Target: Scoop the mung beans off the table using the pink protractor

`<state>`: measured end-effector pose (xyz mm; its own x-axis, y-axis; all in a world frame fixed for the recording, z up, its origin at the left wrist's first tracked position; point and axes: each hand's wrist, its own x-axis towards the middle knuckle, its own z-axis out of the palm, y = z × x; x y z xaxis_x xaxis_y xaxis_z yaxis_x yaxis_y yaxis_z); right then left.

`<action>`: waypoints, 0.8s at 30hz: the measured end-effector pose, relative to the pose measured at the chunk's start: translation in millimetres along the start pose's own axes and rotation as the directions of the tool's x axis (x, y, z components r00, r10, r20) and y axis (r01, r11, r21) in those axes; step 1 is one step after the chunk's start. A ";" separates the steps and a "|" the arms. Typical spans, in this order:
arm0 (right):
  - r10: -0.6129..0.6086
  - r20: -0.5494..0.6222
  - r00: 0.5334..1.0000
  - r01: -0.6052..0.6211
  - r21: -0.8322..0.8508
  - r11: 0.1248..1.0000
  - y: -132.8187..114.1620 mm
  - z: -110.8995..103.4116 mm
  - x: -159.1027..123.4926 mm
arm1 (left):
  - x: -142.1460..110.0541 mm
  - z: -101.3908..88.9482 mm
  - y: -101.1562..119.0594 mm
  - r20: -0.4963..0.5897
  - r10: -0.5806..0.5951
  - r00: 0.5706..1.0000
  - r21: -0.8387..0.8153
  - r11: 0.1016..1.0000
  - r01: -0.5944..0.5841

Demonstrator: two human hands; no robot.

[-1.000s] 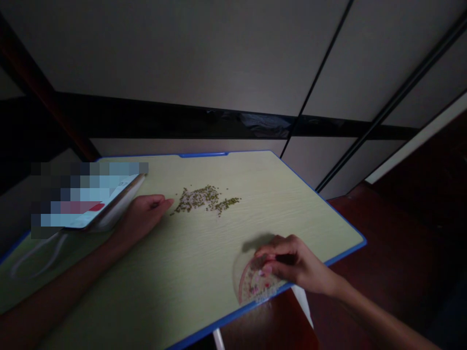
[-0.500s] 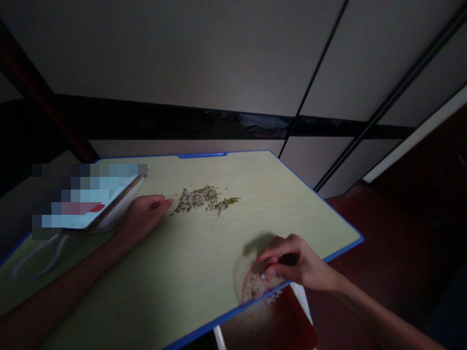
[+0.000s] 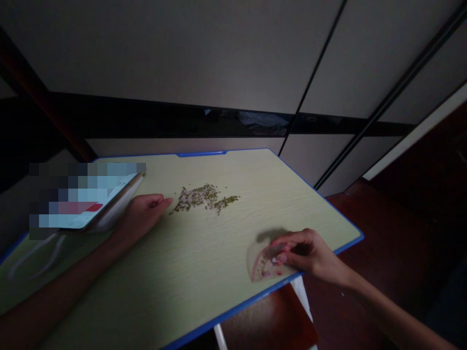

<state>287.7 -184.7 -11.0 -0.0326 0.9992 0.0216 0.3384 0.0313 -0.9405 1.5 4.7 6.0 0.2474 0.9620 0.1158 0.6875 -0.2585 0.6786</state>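
Note:
My right hand point(image 3: 301, 255) pinches a clear plastic protractor point(image 3: 263, 266) with pink markings, close above the table's front right edge. Its far side is hidden behind my fingers. My left hand point(image 3: 144, 211) rests on the table, fingers curled into a fist and thumb pointing right; nothing shows in it. Just beyond that thumb lies a loose patch of small green beans point(image 3: 202, 196) mixed with pale grains. The pale yellow table point(image 3: 204, 262) has a blue rim.
A tablet-like device point(image 3: 91, 201) with a lit, blurred screen leans at the left, a white strap beside it. Under the front edge is a reddish-brown surface point(image 3: 270, 316). Cabinet panels point(image 3: 182, 53) stand behind the table.
My right hand and the protractor have moved up and right, inward from the edge. Pale grains falling past the edge earlier are no longer seen. My left hand stays put.

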 end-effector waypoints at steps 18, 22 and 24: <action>-0.007 -0.085 0.996 0.014 0.083 0.996 -14.5 -11.6 24.9 | 0.3 0.7 -4.7 -0.006 0.018 1.000 0.008 1.000 -0.018; -0.034 -0.285 0.958 0.069 0.112 0.991 -13.2 -24.5 82.6 | 1.7 0.9 -6.6 0.010 0.016 1.000 0.009 1.000 -0.016; -0.042 -0.366 0.930 0.091 0.118 0.989 -9.1 -26.0 111.1 | 2.1 1.1 -7.4 0.021 0.015 1.000 0.019 1.000 -0.015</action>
<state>305.5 -73.4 8.8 0.2996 0.9363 0.1832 0.2203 0.1190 -0.9681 -2.2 8.6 0.4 0.2719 0.9560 0.1104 0.6963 -0.2746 0.6631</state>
